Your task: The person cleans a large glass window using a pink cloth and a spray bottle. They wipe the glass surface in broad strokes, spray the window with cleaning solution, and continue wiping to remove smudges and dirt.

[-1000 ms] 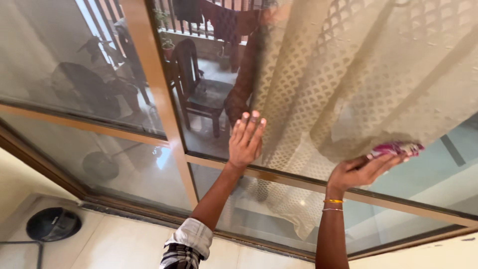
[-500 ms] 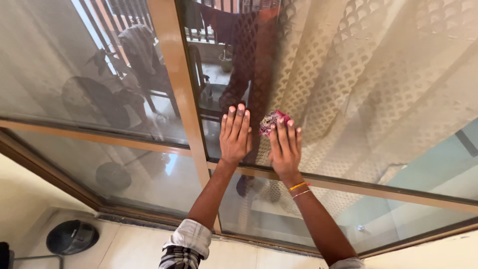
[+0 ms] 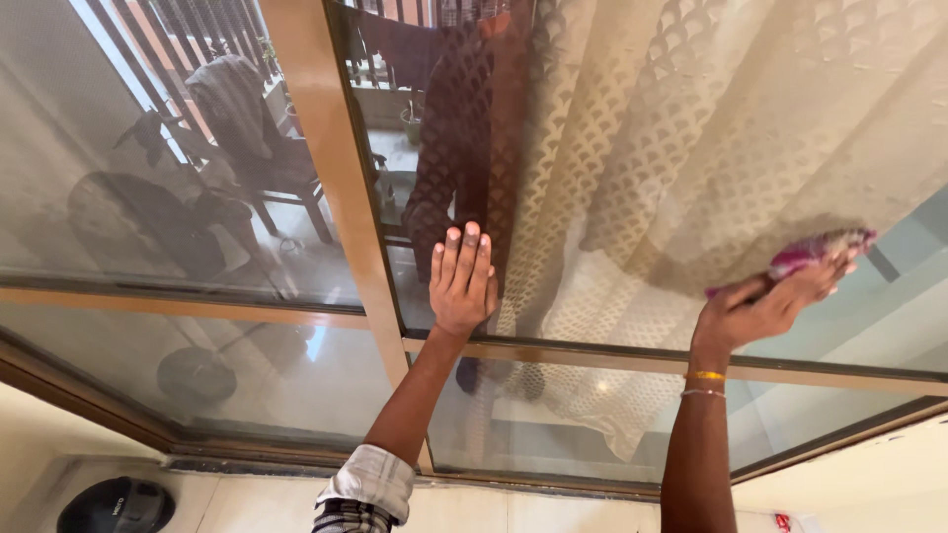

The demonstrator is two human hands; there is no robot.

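The pink cloth (image 3: 820,252) is being pressed flat under the right hand (image 3: 760,308), its grip closed on it, at 3 o'clock of the left hand (image 3: 462,281), which is being braced open on the glass pane (image 3: 612,178); even pressure is being advised.

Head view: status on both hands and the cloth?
Left hand flat on the glass pane, empty. Right hand presses a pink cloth against the glass. Cream curtain behind; nothing in the way.
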